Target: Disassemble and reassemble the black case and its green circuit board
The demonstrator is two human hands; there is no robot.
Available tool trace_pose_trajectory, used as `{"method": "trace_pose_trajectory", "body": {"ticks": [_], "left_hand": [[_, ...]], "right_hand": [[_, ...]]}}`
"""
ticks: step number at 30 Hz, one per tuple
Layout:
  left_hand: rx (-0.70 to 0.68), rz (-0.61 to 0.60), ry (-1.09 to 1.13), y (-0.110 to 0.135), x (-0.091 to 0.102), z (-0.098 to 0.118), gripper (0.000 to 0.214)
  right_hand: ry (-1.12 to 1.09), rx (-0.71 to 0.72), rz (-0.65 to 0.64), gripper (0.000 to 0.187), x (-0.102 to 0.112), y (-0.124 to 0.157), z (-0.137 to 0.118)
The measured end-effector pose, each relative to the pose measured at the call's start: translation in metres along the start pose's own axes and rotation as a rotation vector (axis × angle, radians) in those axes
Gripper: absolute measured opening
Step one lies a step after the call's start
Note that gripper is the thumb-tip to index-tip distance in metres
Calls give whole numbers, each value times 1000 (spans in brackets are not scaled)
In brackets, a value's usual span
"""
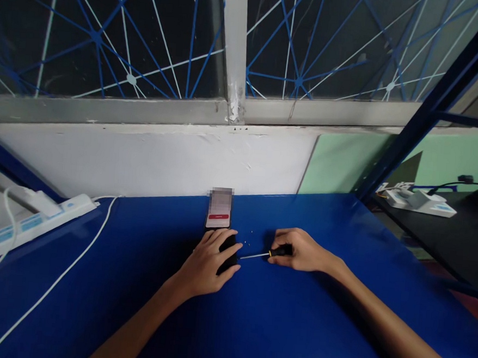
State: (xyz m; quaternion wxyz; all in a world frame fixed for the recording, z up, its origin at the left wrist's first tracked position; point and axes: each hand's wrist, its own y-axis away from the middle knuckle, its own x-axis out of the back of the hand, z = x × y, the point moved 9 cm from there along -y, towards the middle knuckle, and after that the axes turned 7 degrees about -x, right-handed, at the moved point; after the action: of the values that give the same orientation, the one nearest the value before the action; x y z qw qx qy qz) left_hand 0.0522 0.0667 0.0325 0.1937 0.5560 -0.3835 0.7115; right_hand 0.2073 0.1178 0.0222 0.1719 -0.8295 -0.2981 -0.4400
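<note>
My left hand (206, 264) is curled over a small black object (228, 259) on the blue table, its fingers and thumb gripping it. Most of that object is covered, so its kind does not show. In my right hand (297, 249) is a screwdriver (275, 253) with a black and yellow handle. Its thin metal shaft lies almost level and points left, the tip at or very near the black object's right side. A few tiny shiny bits (247, 242), too small to name surely, lie between the hands. Just behind my left hand is a phone (219, 210) with a lit screen.
A white power strip (34, 230) lies at the left with a white cable (69, 268) running across the blue table (286, 324). Behind stand a white wall panel (162, 160) and windows. Blue metal posts rise at both sides; another power strip (421, 202) sits on a dark surface at right.
</note>
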Motion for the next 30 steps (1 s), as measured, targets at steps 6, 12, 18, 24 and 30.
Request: {"method": "trace_pose_trajectory", "body": {"ticks": [6,12,18,24,30], "left_hand": [[2,7,12,0,1,-1,39],[-4,21,23,1,0,-2,39],[-17,43,33,2,3,-2,38],[-25,31,37,1,3,-2,36],[-36,19,66,-3,4,-2,33]], "right_hand": [[-17,-52,1,20,-7,-2,5],[-6,-70,-15,18,-6,0,-1],[8,-25,49,17,3,1,-3],[29,-62,23,23,-4,-2,5],[14,-80,-14,22,-7,0,1]]}}
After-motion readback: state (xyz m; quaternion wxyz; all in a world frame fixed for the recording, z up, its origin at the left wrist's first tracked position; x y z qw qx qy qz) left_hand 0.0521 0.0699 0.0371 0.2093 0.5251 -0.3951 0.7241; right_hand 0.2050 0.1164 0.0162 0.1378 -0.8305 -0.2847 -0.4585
